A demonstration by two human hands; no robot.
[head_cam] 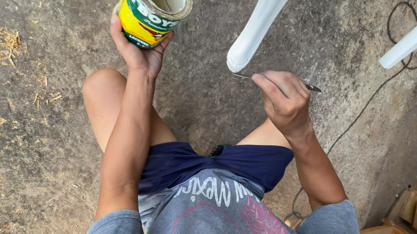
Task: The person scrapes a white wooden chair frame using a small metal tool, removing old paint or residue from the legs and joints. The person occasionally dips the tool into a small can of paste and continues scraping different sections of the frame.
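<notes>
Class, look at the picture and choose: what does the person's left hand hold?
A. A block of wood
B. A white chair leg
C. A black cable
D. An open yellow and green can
D: the left hand wraps its grip around the open yellow and green can, raised above the knee, while the right hand holds a thin metal tool.

The round metal can (152, 13) at the far left wears a yellow and green label with a small red patch, and its open inside is pale cream. To its right the smooth plastic chair leg (260, 23) is plain white, while the thin metal blade (277, 80) is dull silver-grey. Near the camera, the soft cotton shorts (211, 163) are dark navy, the grey T-shirt (215, 214) bears white lettering and a faded pink motif, and the rough concrete floor (40, 158) is mottled grey-brown flecked with tan wood shavings.
</notes>
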